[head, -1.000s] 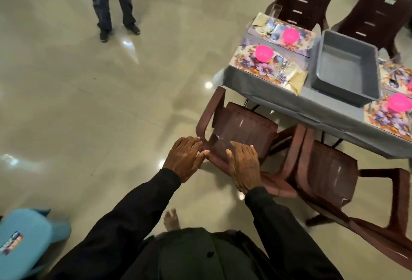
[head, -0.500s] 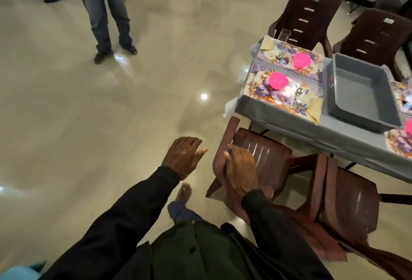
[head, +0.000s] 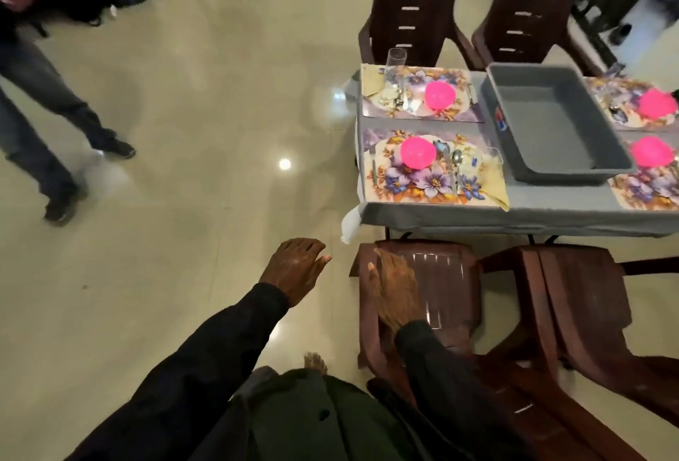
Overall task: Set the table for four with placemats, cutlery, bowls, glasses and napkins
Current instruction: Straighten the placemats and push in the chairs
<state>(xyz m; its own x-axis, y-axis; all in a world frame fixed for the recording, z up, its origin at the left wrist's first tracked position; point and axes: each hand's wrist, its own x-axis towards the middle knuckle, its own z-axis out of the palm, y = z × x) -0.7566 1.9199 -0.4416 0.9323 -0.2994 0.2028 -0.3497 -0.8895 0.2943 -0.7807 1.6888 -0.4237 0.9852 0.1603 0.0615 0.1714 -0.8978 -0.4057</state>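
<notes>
The grey-clothed table (head: 477, 216) carries several floral placemats, each with a pink bowl. The near-left placemat (head: 400, 185) holds a pink bowl (head: 418, 152), a spoon (head: 456, 161), a fork at its left edge and a yellow napkin (head: 496, 187). The far-left placemat (head: 459, 111) has a bowl (head: 439, 95), cutlery, a napkin and a clear glass (head: 396, 58). My left hand (head: 297, 267) hovers over the floor, fingers straight, holding nothing. My right hand (head: 395, 288) lies flat above the brown chair (head: 444, 284) in front of the table.
An empty grey tub (head: 554, 122) sits mid-table. Two more pink bowls (head: 656, 102) show on placemats at the right edge. Brown chairs stand behind the table and to my right (head: 584, 299). A person's legs (head: 44, 108) walk on the tiled floor at left.
The view has turned toward the table, which now sits squarer and closer. Both hands stay extended and empty; the right one has moved over the chair seat. The person at left has stepped further left.
</notes>
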